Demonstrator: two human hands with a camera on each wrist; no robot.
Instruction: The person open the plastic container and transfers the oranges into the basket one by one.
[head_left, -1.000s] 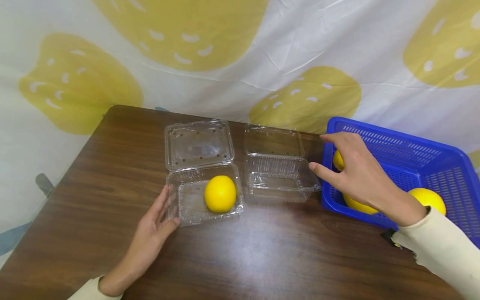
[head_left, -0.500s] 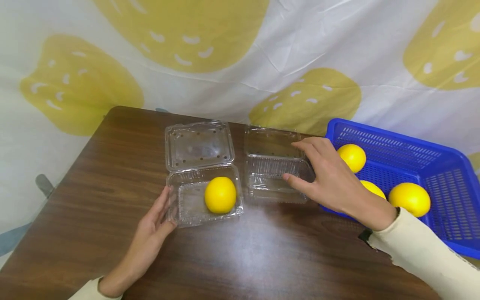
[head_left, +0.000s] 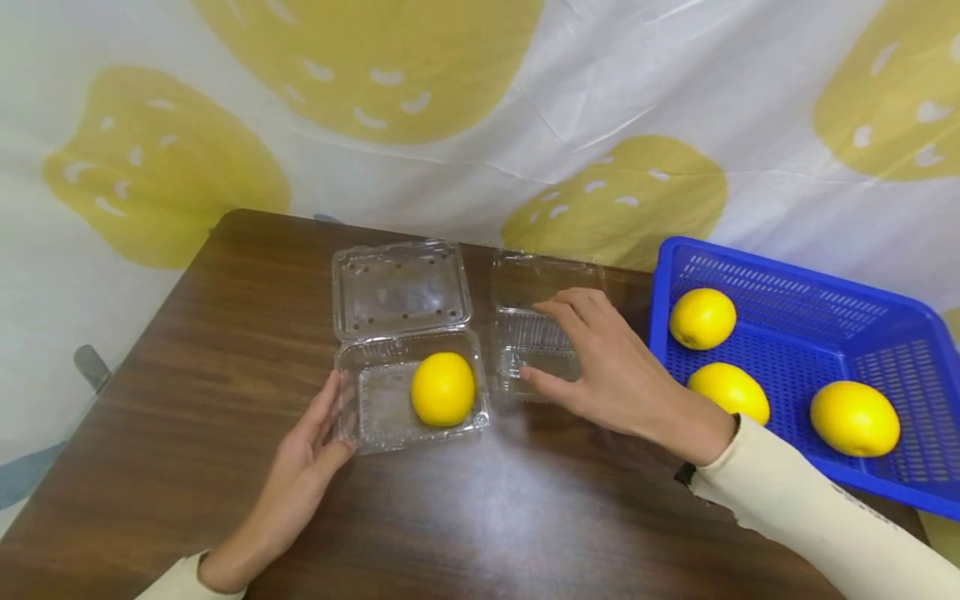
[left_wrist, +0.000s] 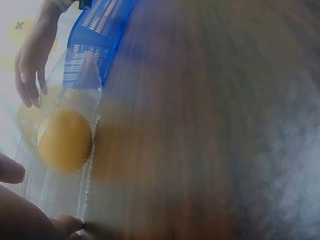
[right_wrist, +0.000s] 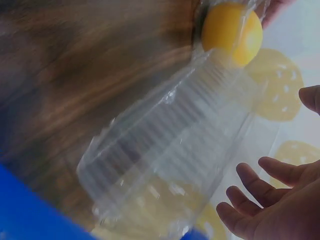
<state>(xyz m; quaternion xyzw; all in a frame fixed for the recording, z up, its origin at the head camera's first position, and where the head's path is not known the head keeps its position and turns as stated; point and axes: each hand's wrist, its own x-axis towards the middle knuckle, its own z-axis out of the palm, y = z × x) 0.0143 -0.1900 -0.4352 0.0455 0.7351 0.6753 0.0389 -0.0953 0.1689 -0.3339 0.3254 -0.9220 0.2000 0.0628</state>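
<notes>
My left hand point(head_left: 296, 467) rests at the left end of a clear plastic clamshell box point(head_left: 382, 392), fingers along the end wall and thumb at the near corner. One round yellow fruit, like an orange point(head_left: 442, 389), sits in this box's right half. Over a second clear clamshell box point(head_left: 525, 354), my right hand point(head_left: 615, 367) hovers with fingers and thumb spread and nothing between them, also shown by the right hand point(right_wrist: 280, 200) in the right wrist view. Both boxes have their lids folded back. The right hand hides part of the second box.
A blue plastic basket point(head_left: 862, 333) stands at the right, holding a yellow fruit point(head_left: 702, 318) at the back, another fruit point(head_left: 731, 393) in front and a third fruit point(head_left: 855, 418) farther right. Behind the brown wooden table point(head_left: 247, 333) hangs a white cloth point(head_left: 420, 167) with yellow prints.
My right hand has moved left from the basket's edge to above the second box. The fruits in the basket came into view, and one rolled about. The left hand stayed put.
</notes>
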